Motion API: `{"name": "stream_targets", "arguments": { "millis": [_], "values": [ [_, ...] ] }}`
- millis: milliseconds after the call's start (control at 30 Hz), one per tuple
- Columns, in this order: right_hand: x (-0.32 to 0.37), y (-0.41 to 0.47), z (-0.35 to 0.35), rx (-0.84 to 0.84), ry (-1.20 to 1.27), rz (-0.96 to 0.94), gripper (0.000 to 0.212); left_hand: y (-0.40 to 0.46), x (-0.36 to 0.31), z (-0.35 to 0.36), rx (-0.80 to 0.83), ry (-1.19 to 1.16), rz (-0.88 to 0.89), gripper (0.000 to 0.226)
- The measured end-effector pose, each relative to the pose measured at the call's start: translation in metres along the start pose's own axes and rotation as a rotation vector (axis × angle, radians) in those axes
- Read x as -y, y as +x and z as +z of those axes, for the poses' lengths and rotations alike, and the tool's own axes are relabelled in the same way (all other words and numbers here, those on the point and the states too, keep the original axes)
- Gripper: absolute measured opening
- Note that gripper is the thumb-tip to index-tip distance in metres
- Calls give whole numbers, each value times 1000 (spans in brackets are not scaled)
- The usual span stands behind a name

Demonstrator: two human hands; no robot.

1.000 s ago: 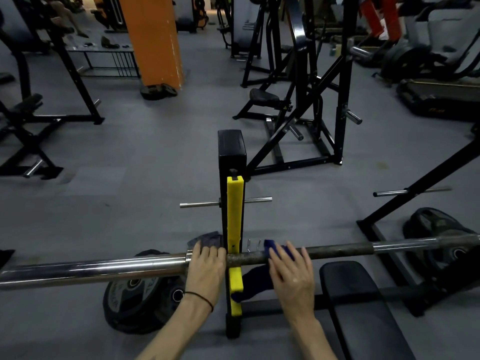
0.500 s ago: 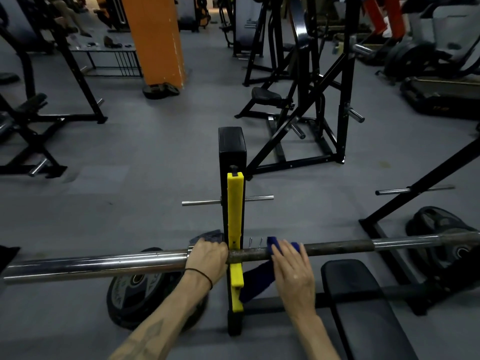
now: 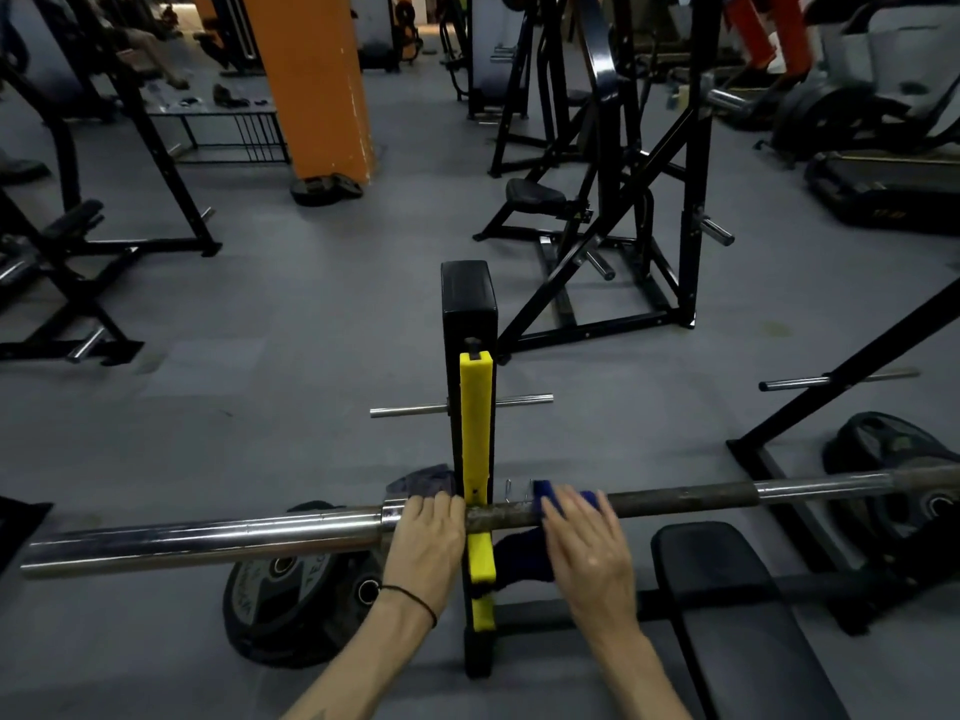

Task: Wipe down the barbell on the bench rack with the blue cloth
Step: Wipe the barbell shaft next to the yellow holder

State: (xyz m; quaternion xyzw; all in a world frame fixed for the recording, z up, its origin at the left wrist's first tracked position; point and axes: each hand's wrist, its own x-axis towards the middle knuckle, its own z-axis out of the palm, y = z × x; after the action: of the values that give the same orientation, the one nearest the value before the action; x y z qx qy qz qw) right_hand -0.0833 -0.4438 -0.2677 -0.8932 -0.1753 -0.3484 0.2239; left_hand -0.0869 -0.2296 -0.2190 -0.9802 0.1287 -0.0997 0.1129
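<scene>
Barbell (image 3: 675, 495) runs left to right across the bench rack's yellow upright (image 3: 475, 433). My right hand (image 3: 587, 543) has its grip curled over the blue cloth (image 3: 545, 493) on the shaft, just right of the upright, so most of the unwiped bar lies off to the right. Left hand (image 3: 426, 537) wraps the bar by the collar. Lettering on the weight plate (image 3: 280, 589) below is too blurry to read.

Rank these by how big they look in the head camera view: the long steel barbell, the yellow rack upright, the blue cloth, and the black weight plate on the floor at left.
1. Long steel barbell, spanning nearly the whole frame.
2. Yellow rack upright and black weight plate look comparable; the plate is partly hidden, so no ranking.
3. Blue cloth, mostly covered by the right hand.
</scene>
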Motion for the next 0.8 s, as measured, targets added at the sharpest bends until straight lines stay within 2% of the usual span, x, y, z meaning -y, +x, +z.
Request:
{"name": "stream_targets", "arguments": {
  "millis": [33, 133, 300, 433, 567, 700, 767, 800],
  "values": [
    [-3, -2, -4, -23, -13, 67, 30, 0, -2, 1, -29, 5, -2, 18],
    [13, -5, 3, -49, 39, 218, 33, 7, -2, 2, -9, 15, -36, 14],
    [53, 2, 28, 58, 138, 1, 29, 14, 2, 7, 46, -9, -32, 30],
    [21, 2, 13, 67, 56, -95, 28, 18, 5, 9, 116, -31, -4, 33],
    [-16, 2, -11, -20, -18, 20, 30, 28, 12, -9, 332, 11, 18, 13],
    [2, 6, 2, -60, 22, 231, 31, 46, 23, -21, 486, -76, 83, 28],
    [24, 3, 16, -32, 79, 202, 30, 42, 24, -19, 413, -111, 56, 28],
    [35, 2, 23, -3, 102, 145, 30, 36, 23, -16, 294, -98, 65, 25]
  ]
}}
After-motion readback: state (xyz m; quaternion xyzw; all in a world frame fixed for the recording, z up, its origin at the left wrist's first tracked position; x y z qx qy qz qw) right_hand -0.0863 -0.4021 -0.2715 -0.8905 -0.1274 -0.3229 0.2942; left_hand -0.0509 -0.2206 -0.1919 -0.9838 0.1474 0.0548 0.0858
